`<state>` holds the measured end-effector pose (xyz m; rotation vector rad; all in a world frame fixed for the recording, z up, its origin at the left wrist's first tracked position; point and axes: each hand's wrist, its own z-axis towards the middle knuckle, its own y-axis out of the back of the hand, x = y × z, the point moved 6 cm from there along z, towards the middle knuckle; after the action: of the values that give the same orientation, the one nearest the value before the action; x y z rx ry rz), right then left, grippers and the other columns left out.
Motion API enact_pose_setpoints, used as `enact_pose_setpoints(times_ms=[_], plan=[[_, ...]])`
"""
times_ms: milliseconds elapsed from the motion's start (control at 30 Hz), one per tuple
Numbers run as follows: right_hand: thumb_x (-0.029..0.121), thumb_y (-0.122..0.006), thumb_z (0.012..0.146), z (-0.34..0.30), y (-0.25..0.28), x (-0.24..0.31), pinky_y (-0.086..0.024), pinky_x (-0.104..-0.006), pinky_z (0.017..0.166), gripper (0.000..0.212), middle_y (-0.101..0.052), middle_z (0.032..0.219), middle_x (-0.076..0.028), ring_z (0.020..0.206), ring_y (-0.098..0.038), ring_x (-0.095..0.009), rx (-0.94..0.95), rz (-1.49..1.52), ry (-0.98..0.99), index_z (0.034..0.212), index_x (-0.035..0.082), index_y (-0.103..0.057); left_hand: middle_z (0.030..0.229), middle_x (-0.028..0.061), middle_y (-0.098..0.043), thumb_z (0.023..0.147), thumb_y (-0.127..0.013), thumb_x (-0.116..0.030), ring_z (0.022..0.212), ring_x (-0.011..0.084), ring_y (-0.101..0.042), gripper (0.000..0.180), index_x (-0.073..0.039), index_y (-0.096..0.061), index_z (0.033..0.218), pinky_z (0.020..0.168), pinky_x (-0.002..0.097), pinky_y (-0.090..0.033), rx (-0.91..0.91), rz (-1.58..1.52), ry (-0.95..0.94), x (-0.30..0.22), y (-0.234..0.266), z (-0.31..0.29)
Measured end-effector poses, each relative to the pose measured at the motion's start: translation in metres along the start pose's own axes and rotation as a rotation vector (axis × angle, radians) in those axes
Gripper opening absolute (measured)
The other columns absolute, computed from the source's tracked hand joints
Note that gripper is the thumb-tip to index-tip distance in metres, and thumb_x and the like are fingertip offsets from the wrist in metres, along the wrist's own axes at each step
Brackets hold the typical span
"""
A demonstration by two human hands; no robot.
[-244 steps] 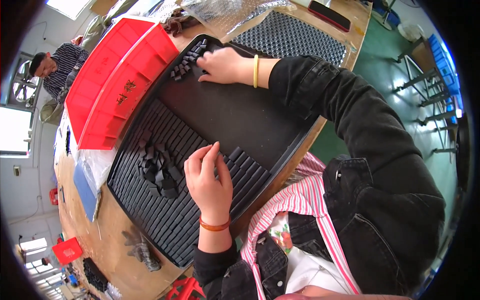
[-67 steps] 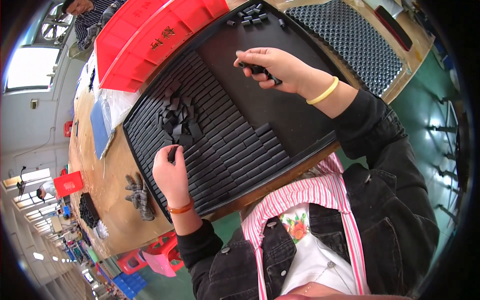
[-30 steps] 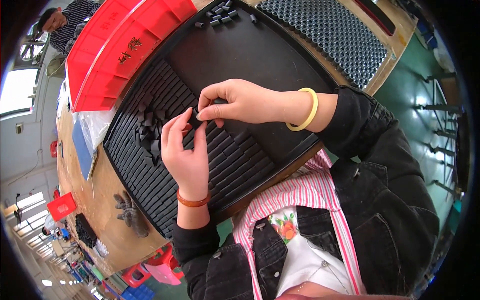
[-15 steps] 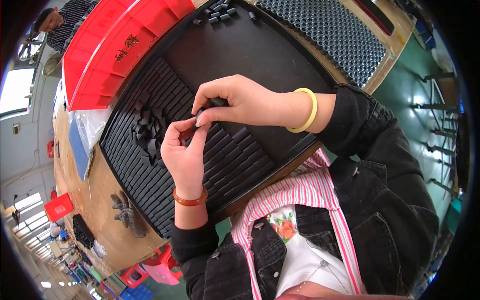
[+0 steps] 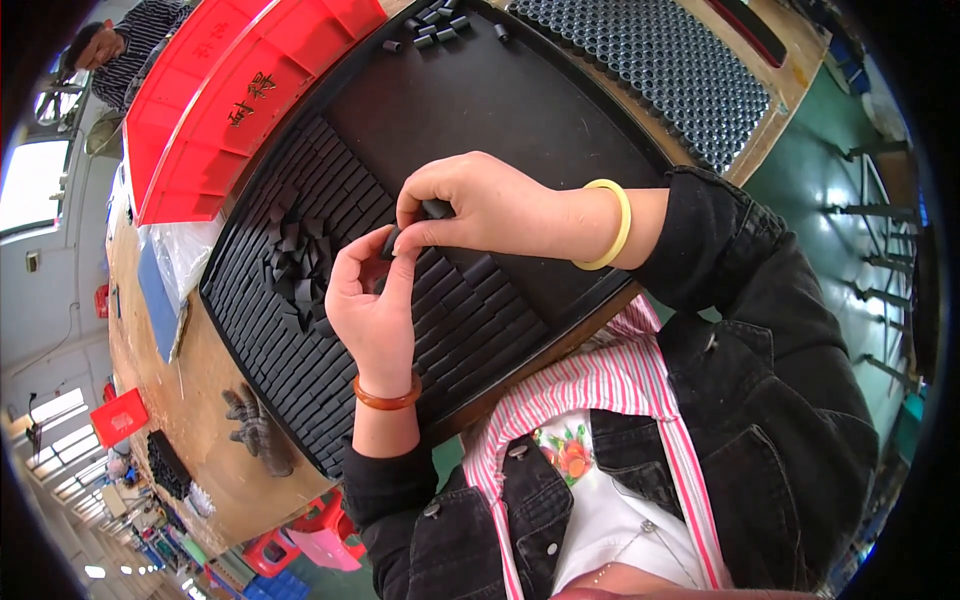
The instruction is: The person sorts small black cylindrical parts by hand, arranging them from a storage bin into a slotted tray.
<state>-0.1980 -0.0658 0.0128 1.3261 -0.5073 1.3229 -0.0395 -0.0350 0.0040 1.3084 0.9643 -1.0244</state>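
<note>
Above a large black tray [image 5: 470, 115], my two hands meet at the fingertips. My left hand [image 5: 372, 315] pinches a small dark piece [image 5: 390, 244], mostly hidden by the fingers. The thumb and forefinger of my right hand [image 5: 480, 205] close on the same piece. A short black cylinder [image 5: 437, 208] is also tucked in the curl of my right hand. Beneath them, black cylinders [image 5: 460, 310] lie in tight rows over much of the tray. On those rows, left of my left hand, rests a loose heap of small dark flat pieces [image 5: 300, 262].
Several loose black cylinders [image 5: 440, 32] lie at the tray's far end. Beyond its right edge stands a dense block of upright ring-topped parts [image 5: 660, 75]. A red bin [image 5: 215, 120] borders the far left, and a grey glove [image 5: 257, 430] lies on the wooden table [image 5: 215, 475]. Another person [image 5: 125, 50] is at the far left.
Both hands have shifted slightly to the right together, fingertips still meeting. The right fingers sit a little differently around the cylinder. The tray and its contents look the same.
</note>
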Motion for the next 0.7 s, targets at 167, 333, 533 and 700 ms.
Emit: enact_pose_setpoints(times_ms=[167, 333, 533, 700], plan=[[0.025, -0.073, 0.083, 0.002, 0.002, -0.008, -0.045, -0.0302, 0.059, 0.025, -0.063, 0.068, -0.008, 0.062, -0.057, -0.016, 0.118, 0.076, -0.198, 0.086, 0.000, -0.070, 0.092, 0.0035, -0.064, 0.081, -0.076, -0.004, 0.079, 0.0105, -0.060, 0.028, 0.001, -0.065, 0.107, 0.074, 0.0228, -0.049, 0.035, 0.106, -0.088, 0.001, 0.000, 0.001], [0.024, -0.069, 0.084, 0.003, 0.016, -0.022, -0.048, -0.0280, 0.060, 0.025, -0.068, 0.070, -0.007, 0.062, -0.062, -0.013, 0.346, 0.018, -0.362, 0.087, 0.000, -0.071, 0.105, 0.0082, -0.062, 0.080, -0.076, -0.005, 0.091, 0.0164, -0.060, 0.034, 0.000, -0.064, 0.112, 0.079, 0.0278, -0.049, 0.097, 0.228, -0.279, -0.019, 0.002, 0.006], [0.021, -0.066, 0.084, -0.012, 0.003, -0.025, -0.052, -0.0333, 0.067, 0.021, -0.069, 0.069, -0.008, 0.068, -0.066, -0.021, 0.552, -0.097, -0.441, 0.087, 0.001, -0.072, 0.104, 0.0058, -0.064, 0.091, -0.066, -0.006, 0.091, 0.0111, -0.060, 0.023, 0.000, -0.064, 0.113, 0.079, 0.0229, -0.048, 0.077, 0.244, -0.246, -0.014, 0.009, 0.008], [0.023, -0.066, 0.087, -0.019, 0.002, -0.021, -0.051, -0.0346, 0.066, 0.021, -0.067, 0.068, -0.008, 0.068, -0.066, -0.023, 0.691, -0.376, -0.433, 0.090, 0.002, -0.069, 0.101, 0.0057, -0.064, 0.093, -0.064, -0.006, 0.087, 0.0100, -0.060, 0.016, 0.001, -0.066, 0.107, 0.077, 0.0223, -0.047, 0.068, 0.244, -0.253, -0.015, 0.008, 0.007]])
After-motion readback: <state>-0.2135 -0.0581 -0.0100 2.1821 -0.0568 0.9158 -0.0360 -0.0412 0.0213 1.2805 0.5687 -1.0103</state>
